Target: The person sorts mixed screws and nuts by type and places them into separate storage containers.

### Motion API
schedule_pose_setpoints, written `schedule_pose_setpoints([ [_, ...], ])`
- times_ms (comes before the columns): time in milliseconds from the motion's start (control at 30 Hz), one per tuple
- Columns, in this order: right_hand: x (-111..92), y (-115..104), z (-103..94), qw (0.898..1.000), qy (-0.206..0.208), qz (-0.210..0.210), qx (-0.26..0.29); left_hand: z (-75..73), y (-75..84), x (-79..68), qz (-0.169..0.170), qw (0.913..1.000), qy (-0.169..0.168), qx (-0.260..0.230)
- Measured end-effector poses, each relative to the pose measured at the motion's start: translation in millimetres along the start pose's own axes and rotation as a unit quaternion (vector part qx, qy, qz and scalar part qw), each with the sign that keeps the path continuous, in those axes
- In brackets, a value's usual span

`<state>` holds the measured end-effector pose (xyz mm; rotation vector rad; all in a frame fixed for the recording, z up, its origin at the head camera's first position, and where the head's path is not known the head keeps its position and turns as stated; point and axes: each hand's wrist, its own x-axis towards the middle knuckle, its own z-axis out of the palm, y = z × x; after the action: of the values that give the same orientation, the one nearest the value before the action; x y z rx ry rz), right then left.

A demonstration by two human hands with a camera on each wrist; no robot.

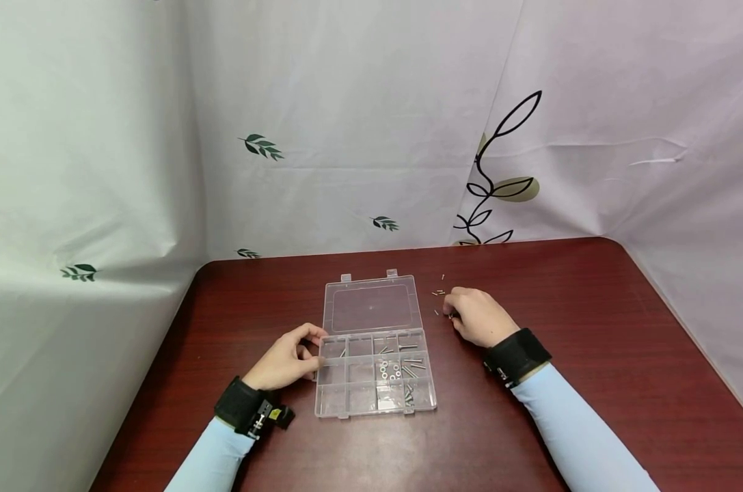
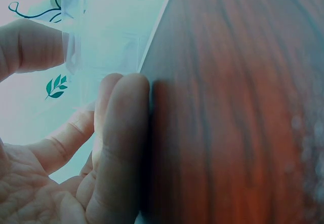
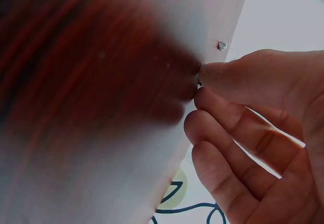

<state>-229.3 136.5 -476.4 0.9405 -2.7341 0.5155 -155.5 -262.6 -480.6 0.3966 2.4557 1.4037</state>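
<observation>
A clear plastic compartment box [image 1: 361, 398] lies on the table with its lid [image 1: 371, 305] folded back, away from me. My left hand [image 1: 285, 360] holds the box's left edge, thumb and fingers bent about it; in the left wrist view the fingers [image 2: 124, 133] lie against its side. To the right of the lid, my right hand [image 1: 480, 319] is down at the tabletop. Thumb and index finger pinch a tiny screw, mostly hidden by the fingertips. Another screw [image 3: 221, 45] lies beyond the thumb in the right wrist view.
Several small loose screws [image 1: 439, 293] are scattered between the lid and my right hand. Inside the box are longer screws [image 1: 413, 362] and white rings [image 1: 391, 371]. The dark red table [image 1: 531, 437] backs onto a leaf-patterned cloth [image 1: 359, 137].
</observation>
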Motion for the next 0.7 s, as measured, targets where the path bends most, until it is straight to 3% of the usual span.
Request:
schedule_pose_setpoints([
  [700,1.4,-4.1,0.7,1.0,-0.012,-0.004,-0.008,-0.2,-1.5,-0.4,0.007,1.0,0.0,0.0],
])
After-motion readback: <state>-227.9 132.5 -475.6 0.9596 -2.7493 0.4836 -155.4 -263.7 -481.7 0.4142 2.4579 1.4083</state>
